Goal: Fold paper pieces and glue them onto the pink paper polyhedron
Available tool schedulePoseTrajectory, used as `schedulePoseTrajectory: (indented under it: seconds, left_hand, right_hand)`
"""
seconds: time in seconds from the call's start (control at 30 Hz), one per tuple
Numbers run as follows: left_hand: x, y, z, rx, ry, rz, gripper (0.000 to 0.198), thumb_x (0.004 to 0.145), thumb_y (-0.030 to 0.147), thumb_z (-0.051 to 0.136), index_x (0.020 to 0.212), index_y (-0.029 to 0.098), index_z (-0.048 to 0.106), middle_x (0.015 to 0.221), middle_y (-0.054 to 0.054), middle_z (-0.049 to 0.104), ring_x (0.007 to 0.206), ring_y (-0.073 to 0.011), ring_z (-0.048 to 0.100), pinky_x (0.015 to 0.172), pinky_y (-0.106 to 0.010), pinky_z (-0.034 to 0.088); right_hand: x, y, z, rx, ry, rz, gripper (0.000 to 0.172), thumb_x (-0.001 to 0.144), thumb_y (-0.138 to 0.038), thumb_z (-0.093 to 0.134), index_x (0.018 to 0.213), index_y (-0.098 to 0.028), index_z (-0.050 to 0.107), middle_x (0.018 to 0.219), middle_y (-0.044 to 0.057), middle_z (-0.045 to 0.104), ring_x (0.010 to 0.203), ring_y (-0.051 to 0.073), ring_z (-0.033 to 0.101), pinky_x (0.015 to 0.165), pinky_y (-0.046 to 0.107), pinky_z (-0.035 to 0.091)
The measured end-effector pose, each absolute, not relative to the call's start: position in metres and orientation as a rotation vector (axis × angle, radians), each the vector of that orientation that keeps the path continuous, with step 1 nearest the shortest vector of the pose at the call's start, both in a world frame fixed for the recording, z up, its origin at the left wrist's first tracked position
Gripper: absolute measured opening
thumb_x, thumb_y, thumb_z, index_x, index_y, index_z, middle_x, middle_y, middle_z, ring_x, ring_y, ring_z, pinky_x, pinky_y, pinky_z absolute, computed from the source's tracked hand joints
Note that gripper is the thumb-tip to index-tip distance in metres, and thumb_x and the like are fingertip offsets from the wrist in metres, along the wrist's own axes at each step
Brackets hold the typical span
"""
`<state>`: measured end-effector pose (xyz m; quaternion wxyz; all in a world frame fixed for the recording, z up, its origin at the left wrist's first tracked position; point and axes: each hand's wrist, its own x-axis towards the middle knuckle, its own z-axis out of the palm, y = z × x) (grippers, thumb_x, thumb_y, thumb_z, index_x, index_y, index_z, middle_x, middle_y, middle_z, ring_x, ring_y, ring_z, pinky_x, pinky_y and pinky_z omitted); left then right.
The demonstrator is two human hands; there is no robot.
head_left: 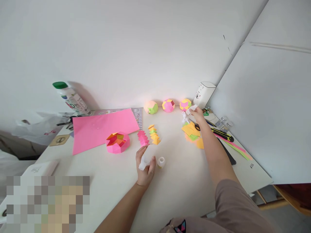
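My left hand (145, 168) is closed around a white glue bottle (146, 156) on the white table (109, 187). A small bottle cap (161, 161) stands just right of that hand. My right hand (197, 113) reaches to the far right of the table and pinches a crumpled white tissue (188, 114) above a pile of yellow, orange and green paper squares (193, 132). Between the hands lie a row of folded pink pieces (143, 138) and a row of folded yellow and green pieces (154, 134).
A half-built pink and orange paper ball (118, 142) sits on a large pink sheet (102, 127). Three finished paper balls (168, 105) line the wall. A white box (203, 94), scissors (197, 127), a utility knife (222, 134), paper strips and a green-capped bottle (70, 97) lie around.
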<state>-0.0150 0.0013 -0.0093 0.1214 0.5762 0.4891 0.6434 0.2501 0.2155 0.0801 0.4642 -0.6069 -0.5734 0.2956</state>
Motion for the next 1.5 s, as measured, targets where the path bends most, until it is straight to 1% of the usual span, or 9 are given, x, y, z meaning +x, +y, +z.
schedulePoseTrajectory:
  seconds: [0.07,0.17,0.27,0.33,0.43,0.53,0.63,1.0,1.5]
  left_hand:
    - [-0.014,0.001,-0.01,1.674,1.421,1.87,0.038,0.085,0.026,0.055,0.121,0.021,0.045,0.115,-0.011,0.053,0.11,-0.0256,0.054,0.093,-0.044,0.046]
    - [-0.014,0.001,-0.012,1.652,1.449,1.848,0.037,0.085,0.03,0.055,0.12,0.02,0.046,0.115,-0.012,0.052,0.11,-0.0262,0.054,0.093,-0.044,0.047]
    - [-0.014,0.001,-0.013,1.646,1.474,1.835,0.037,0.086,0.035,0.055,0.119,0.019,0.046,0.114,-0.012,0.051,0.11,-0.0256,0.054,0.093,-0.045,0.047]
    - [-0.015,0.001,-0.015,1.635,1.48,1.821,0.038,0.086,0.036,0.054,0.119,0.019,0.046,0.115,-0.012,0.051,0.11,-0.025,0.053,0.094,-0.044,0.046]
    - [-0.015,0.001,-0.016,1.612,1.484,1.812,0.038,0.086,0.037,0.055,0.119,0.019,0.046,0.115,-0.012,0.051,0.111,-0.0248,0.053,0.095,-0.044,0.046]
    - [-0.015,0.001,-0.017,1.625,1.481,1.816,0.038,0.086,0.037,0.055,0.118,0.019,0.047,0.115,-0.012,0.052,0.111,-0.0251,0.053,0.095,-0.045,0.045]
    - [-0.014,0.001,-0.015,1.654,1.462,1.813,0.037,0.086,0.036,0.055,0.119,0.019,0.047,0.114,-0.012,0.052,0.111,-0.0251,0.053,0.095,-0.044,0.045]
    - [-0.014,0.0,-0.012,1.677,1.446,1.826,0.036,0.086,0.033,0.055,0.118,0.019,0.048,0.113,-0.012,0.052,0.109,-0.0256,0.053,0.093,-0.044,0.046]
    - [-0.014,0.0,-0.011,1.701,1.437,1.833,0.034,0.086,0.032,0.056,0.117,0.018,0.049,0.112,-0.011,0.054,0.107,-0.0245,0.054,0.092,-0.042,0.046]
  right_hand:
    - [0.245,0.197,0.093,-1.277,-1.45,0.897,0.045,0.071,-0.052,0.061,0.101,-0.02,0.051,0.098,0.009,0.066,0.084,0.019,0.061,0.07,0.033,0.048]
    - [0.231,0.155,0.115,-0.975,-1.524,1.146,0.051,0.066,-0.058,0.066,0.101,-0.024,0.051,0.098,0.008,0.067,0.086,0.022,0.063,0.068,0.035,0.048]
    - [0.213,0.113,0.133,-0.879,-1.576,1.234,0.06,0.058,-0.065,0.07,0.099,-0.026,0.051,0.1,0.007,0.066,0.088,0.025,0.065,0.067,0.038,0.049]
    - [0.202,0.09,0.141,-0.817,-1.603,1.238,0.063,0.057,-0.066,0.071,0.1,-0.026,0.049,0.1,0.008,0.066,0.089,0.026,0.065,0.069,0.039,0.05]
    - [0.189,0.063,0.148,-0.667,-1.714,1.11,0.055,0.062,-0.051,0.078,0.097,-0.025,0.045,0.098,0.008,0.067,0.09,0.023,0.065,0.072,0.038,0.051]
    - [0.18,0.04,0.153,-0.494,-1.872,0.805,0.045,0.066,-0.032,0.081,0.095,-0.024,0.047,0.098,0.007,0.067,0.095,0.022,0.063,0.081,0.04,0.05]
    - [0.174,0.022,0.157,-0.386,-1.968,0.604,0.041,0.069,-0.025,0.079,0.097,-0.026,0.05,0.099,0.006,0.066,0.095,0.022,0.062,0.085,0.043,0.05]
    - [0.171,0.009,0.16,-0.333,-1.989,0.497,0.035,0.071,-0.026,0.077,0.098,-0.028,0.054,0.096,0.005,0.065,0.09,0.023,0.061,0.079,0.044,0.052]
    - [0.169,0.013,0.161,-0.276,-2.015,0.421,0.034,0.072,-0.021,0.076,0.098,-0.026,0.054,0.095,0.006,0.065,0.087,0.023,0.061,0.077,0.045,0.053]
